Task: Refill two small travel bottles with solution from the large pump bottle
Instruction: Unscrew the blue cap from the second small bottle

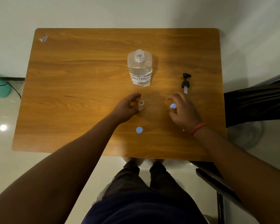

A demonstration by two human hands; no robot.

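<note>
One large bottle (139, 68) stands uncapped mid-surface with clear liquid inside, and its single black pump head (185, 82) lies off to the right on the wooden surface (81, 75). The left hand (128, 107) curls around one small open travel bottle (141, 104), standing upright. The right hand (183, 110) pinches a blue cap (173, 106); whether a second bottle sits under it can't be told. A second blue cap (139, 130) lies loose nearer the person.

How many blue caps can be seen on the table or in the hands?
2. One blue cap lies on the table near its front edge. The other blue cap is pinched in the right hand. None seems hidden.
</note>
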